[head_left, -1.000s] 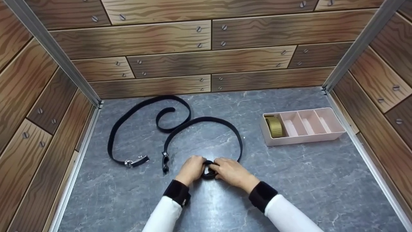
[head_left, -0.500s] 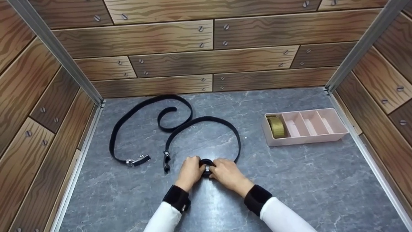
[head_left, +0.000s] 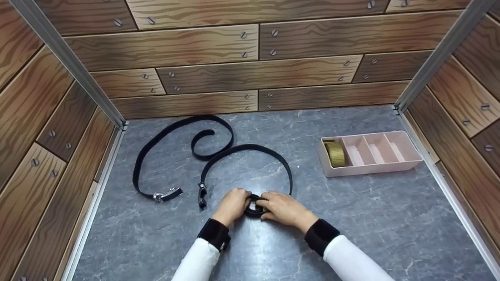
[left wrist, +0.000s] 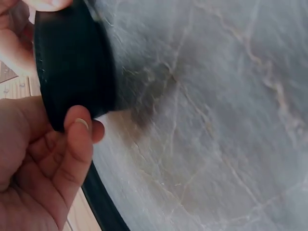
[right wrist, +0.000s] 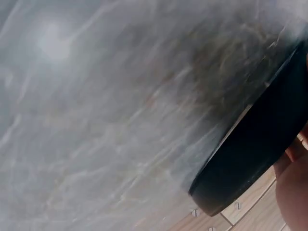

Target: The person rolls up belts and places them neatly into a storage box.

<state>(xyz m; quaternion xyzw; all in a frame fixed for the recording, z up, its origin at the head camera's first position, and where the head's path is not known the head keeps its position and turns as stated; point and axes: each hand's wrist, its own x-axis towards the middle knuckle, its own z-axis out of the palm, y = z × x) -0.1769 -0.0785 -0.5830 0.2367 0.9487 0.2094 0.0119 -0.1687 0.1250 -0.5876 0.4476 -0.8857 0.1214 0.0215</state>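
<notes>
In the head view, a black belt (head_left: pixel 250 147) lies in a wide arc on the grey marbled surface, and one end is wound into a small coil (head_left: pixel 254 214). My left hand (head_left: pixel 231 205) pinches the coil from its left side; the left wrist view shows thumb and finger at the edge of the wound strap (left wrist: pixel 74 62). From the other side my right hand (head_left: pixel 287 208) grips the same coil, its fingertips reaching over the top and into the middle. The right wrist view shows the coil's outer face (right wrist: pixel 260 134), with most of that hand out of frame. The belt's metal buckle (head_left: pixel 202 191) lies left of the hands.
A second black belt (head_left: pixel 142 156) with a silver buckle (head_left: pixel 157 197) curls at the left, its curve meeting the first belt's arc. At the right stands a pink divided box (head_left: pixel 369 169) with a gold-coloured rolled band (head_left: pixel 335 154) in its leftmost compartment. Wood-patterned panels (head_left: pixel 218 74) enclose the surface.
My right hand moved slightly left, then back right on the coil, and both hands shifted their grip. The belt's arc has drawn slightly nearer to me. The second belt and the box stay put.
</notes>
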